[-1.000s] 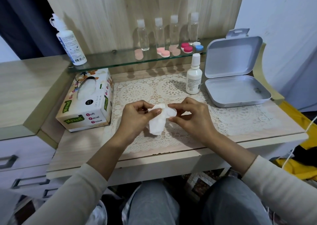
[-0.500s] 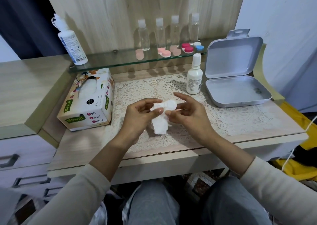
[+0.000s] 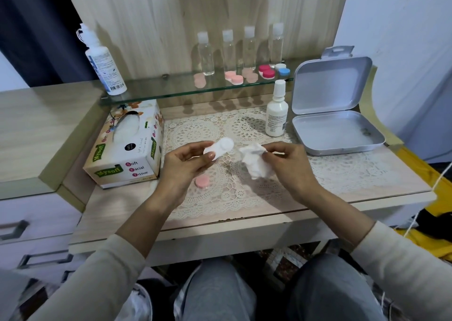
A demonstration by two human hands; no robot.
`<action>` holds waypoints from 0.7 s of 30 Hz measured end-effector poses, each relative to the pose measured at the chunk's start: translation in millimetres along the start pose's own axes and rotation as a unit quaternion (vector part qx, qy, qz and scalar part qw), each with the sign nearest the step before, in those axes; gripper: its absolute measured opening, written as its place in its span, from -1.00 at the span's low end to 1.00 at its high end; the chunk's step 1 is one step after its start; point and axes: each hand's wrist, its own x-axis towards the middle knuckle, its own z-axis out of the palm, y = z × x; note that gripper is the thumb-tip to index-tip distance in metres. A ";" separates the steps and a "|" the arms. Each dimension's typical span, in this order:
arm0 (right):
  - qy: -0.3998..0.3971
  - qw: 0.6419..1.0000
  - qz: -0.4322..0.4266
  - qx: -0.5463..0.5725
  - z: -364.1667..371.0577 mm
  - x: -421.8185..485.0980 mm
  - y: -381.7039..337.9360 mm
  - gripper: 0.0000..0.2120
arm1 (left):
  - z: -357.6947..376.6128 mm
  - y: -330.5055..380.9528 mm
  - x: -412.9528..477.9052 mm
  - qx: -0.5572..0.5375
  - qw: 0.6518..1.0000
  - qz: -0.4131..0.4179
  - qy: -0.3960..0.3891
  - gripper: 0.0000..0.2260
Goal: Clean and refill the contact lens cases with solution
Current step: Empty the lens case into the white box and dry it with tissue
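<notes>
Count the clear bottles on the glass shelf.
4 clear bottles, in a row along the glass shelf: leftmost, second, third, rightmost. None seems hidden.

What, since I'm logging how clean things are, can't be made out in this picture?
Head view only:
White lens case: its near end is covered by the left hand; wells too small to judge wet or dry.
Tissue: top corner hidden in the right hand pinch.
Small bottle: label print too small to read.
Tin: dark speck inside, too small to identify.
</notes>
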 end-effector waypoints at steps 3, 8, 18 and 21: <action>-0.016 1.000 -0.002 -0.003 -4.9 4.7 -6.6 -0.82 | -0.4 1.1 -0.6 0.016 1.000 0.004 -0.004 -0.76; -0.089 0.995 -0.037 0.023 -4.5 4.9 -12.0 -0.87 | 3.7 1.3 -3.7 0.049 0.998 0.023 -0.031 -0.81; -0.077 0.994 -0.076 -0.035 2.9 10.9 -3.9 -0.73 | 8.3 -1.9 -3.6 0.061 0.997 0.026 -0.049 -0.82; -0.078 0.991 -0.079 -0.072 6.1 10.2 -3.8 -0.80 | 10.0 -3.8 -4.5 0.048 0.998 0.014 -0.050 -0.84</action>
